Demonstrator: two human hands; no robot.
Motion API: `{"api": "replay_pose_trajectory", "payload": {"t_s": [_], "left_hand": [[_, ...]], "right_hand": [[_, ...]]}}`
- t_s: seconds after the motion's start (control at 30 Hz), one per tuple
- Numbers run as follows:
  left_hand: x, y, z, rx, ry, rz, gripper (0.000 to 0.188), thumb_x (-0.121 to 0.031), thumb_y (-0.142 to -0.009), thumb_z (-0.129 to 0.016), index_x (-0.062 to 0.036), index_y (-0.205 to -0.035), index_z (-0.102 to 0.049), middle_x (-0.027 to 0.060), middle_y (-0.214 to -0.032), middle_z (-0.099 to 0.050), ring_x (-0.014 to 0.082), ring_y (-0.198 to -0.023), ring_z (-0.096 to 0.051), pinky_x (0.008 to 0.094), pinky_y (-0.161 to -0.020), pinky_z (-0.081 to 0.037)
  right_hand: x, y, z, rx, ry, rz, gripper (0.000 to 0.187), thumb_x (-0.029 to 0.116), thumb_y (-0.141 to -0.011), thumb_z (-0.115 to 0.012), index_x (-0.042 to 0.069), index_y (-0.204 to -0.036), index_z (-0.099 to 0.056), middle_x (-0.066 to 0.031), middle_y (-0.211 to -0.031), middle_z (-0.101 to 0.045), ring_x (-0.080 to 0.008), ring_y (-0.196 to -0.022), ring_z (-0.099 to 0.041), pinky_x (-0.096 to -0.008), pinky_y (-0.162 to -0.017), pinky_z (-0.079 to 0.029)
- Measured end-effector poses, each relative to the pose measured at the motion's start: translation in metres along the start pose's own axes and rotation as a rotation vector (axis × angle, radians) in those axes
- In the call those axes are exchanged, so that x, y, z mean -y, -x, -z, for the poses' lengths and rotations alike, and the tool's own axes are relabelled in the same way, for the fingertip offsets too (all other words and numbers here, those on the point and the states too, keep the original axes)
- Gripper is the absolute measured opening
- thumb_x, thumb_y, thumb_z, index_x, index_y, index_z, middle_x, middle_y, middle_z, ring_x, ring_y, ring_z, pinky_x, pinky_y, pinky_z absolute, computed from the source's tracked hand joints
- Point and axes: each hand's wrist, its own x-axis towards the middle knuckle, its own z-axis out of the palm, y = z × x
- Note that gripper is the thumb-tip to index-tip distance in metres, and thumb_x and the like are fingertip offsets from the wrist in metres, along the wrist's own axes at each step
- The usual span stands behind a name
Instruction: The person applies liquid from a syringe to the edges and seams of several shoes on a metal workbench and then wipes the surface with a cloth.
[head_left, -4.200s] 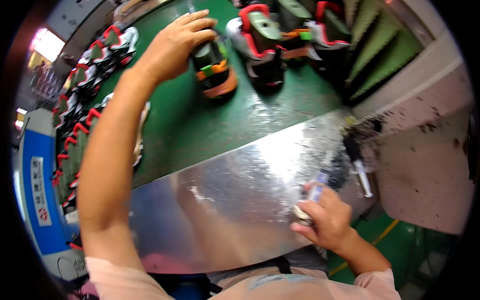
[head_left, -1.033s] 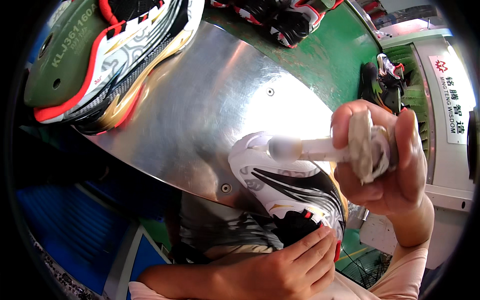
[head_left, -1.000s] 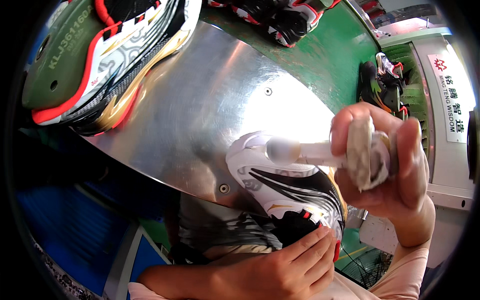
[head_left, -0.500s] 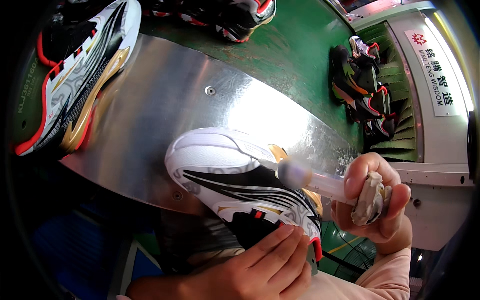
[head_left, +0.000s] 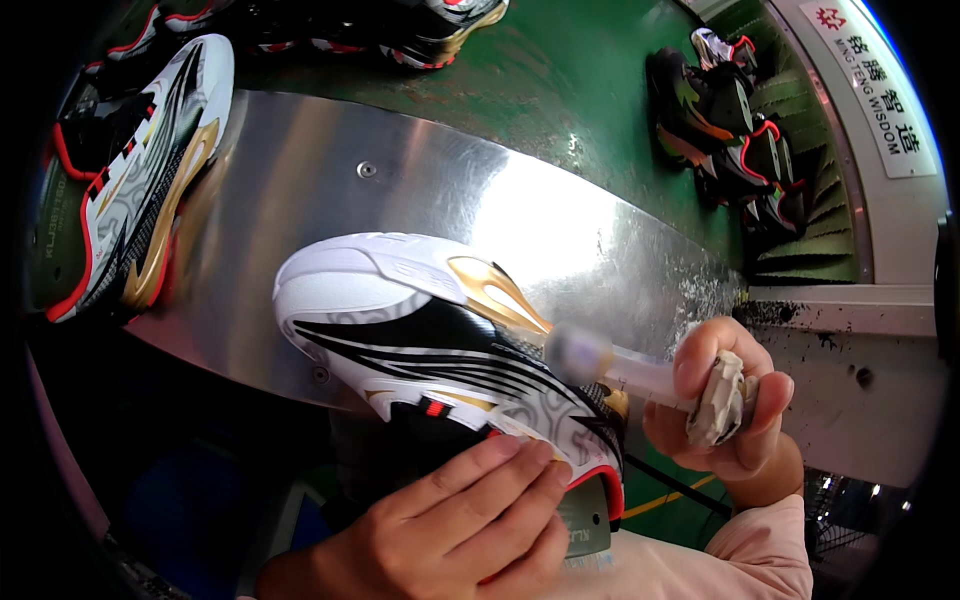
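A white, black and gold sneaker [head_left: 390, 330] lies tilted over the metal ledge, its toe to the left and its outer side facing up. A green last [head_left: 588, 525] sticks out of its red-edged collar. My left hand [head_left: 470, 520] is closed on the sneaker near the laces and collar; its thumb is hidden. My right hand [head_left: 725, 400] grips a translucent syringe-like applicator [head_left: 640, 374] with a thin tip, its front part blurred. That tip is at the seam between upper and gold midsole. A crusted whitish lump [head_left: 717, 400] sits at the applicator's back end, between my fingers.
The curved metal ledge [head_left: 300, 140] borders a green conveyor belt [head_left: 560, 110]. Another lasted sneaker [head_left: 150, 180] stands at the left end of the ledge. Dark sneakers [head_left: 440, 35] sit at the far side, and several more [head_left: 715, 120] by the green strip curtain [head_left: 815, 190] of a machine.
The sneaker, my left hand and the applicator have shifted a little left in view. More of the gold midsole now shows, and the tip has moved along the seam toward the heel.
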Motion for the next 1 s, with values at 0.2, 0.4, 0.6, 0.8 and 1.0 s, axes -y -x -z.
{"api": "replay_pose_trajectory", "payload": {"t_s": [0.2,0.4,0.6,0.8,1.0], "left_hand": [[-0.015,0.015,0.009,0.268,-0.117,0.107,0.015,-0.009,-0.076,-0.067,-0.015,-0.089,-0.061,0.0049,-0.102,-0.069,0.0264,-0.096,-0.065,0.0424,-0.091,-0.052],[-0.01,0.045,-0.001,0.221,-0.174,0.015,0.013,-0.01,-0.079,-0.066,-0.0169,-0.089,-0.06,-0.0002,-0.1,-0.069,0.0199,-0.097,-0.066,0.0367,-0.097,-0.048],[-0.006,0.066,-0.005,0.198,-0.228,-0.061,0.018,-0.009,-0.08,-0.067,-0.0185,-0.091,-0.057,-0.003,-0.102,-0.066,0.0203,-0.104,-0.063,0.0384,-0.102,-0.045],[0.003,0.074,-0.011,0.176,-0.199,-0.135,0.017,-0.01,-0.08,-0.066,-0.0165,-0.093,-0.057,0.0006,-0.102,-0.066,0.0246,-0.105,-0.062,0.0432,-0.102,-0.044],[0.001,0.069,0.001,0.193,-0.247,-0.207,0.015,-0.008,-0.082,-0.064,-0.0121,-0.094,-0.056,0.0077,-0.101,-0.066,0.0319,-0.103,-0.063,0.0498,-0.097,-0.047]], "right_hand": [[-0.019,0.034,0.013,-0.025,-0.058,-0.019,0.081,0.07,-0.086,-0.044,-0.005,-0.115,-0.049,-0.0051,-0.083,-0.056,-0.0056,-0.064,-0.048,-0.0197,-0.054,-0.037],[-0.045,0.074,0.018,-0.072,-0.315,0.055,0.08,0.07,-0.085,-0.044,-0.004,-0.115,-0.047,-0.006,-0.077,-0.054,-0.0079,-0.059,-0.046,-0.0217,-0.051,-0.035],[-0.041,0.095,0.012,-0.16,-0.256,-0.026,0.081,0.071,-0.085,-0.045,-0.004,-0.114,-0.048,-0.0063,-0.078,-0.055,-0.0081,-0.06,-0.048,-0.0217,-0.052,-0.037],[-0.001,0.085,-0.004,-0.276,-0.001,-0.209,0.078,0.069,-0.087,-0.047,-0.005,-0.113,-0.05,-0.0066,-0.082,-0.059,-0.0081,-0.063,-0.053,-0.0202,-0.055,-0.041],[0.034,0.067,-0.025,-0.41,0.33,-0.276,0.082,0.075,-0.082,-0.045,-0.004,-0.101,-0.055,-0.0051,-0.079,-0.061,-0.0074,-0.063,-0.054,-0.0214,-0.057,-0.042]]}}
